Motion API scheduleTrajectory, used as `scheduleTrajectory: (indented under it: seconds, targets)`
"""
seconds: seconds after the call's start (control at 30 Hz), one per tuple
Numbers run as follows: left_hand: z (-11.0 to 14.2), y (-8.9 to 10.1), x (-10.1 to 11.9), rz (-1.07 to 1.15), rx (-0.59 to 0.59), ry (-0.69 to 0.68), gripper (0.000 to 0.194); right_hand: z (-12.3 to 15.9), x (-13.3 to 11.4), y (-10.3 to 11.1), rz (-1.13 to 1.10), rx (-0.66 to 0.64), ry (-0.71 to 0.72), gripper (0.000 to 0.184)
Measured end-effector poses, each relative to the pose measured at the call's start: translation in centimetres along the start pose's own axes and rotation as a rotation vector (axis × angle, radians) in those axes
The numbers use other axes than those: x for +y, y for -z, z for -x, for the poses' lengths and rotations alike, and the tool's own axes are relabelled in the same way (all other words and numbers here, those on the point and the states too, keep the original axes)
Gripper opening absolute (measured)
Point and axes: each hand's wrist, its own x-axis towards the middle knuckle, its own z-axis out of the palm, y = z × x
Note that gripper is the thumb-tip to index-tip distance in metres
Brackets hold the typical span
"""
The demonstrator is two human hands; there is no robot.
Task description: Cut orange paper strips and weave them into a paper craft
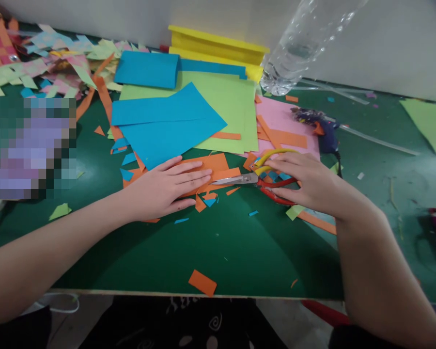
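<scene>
Right fingers (289,167) are holding one pair of scissors (241,179) | left fingers (189,178) are resting flat on orange paper (218,164) | one bottle (294,53) is standing

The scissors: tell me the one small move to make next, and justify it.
Probably ease the left hand slightly away from the scissors while keeping the orange paper flat: the blade tip lies right by that hand's fingertips, and the right hand has the scissors in its grip.
</scene>
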Motion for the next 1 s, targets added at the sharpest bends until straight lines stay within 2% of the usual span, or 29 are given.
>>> scheduleTrajectory:
  seconds: [0.5, 1.0]
  targets:
    - [0.0, -0.1, -0.1, 0.003, -0.006, 0.006, 0.055, -0.6, -2.0, -0.4, -0.026, -0.022, -0.069, 0.039]
    - [0.0, -0.1, 0.0, 0.001, 0.006, 0.0, 0.055, -0.6, -1.8, -0.1, -0.038, -0.031, -0.011, 0.039]
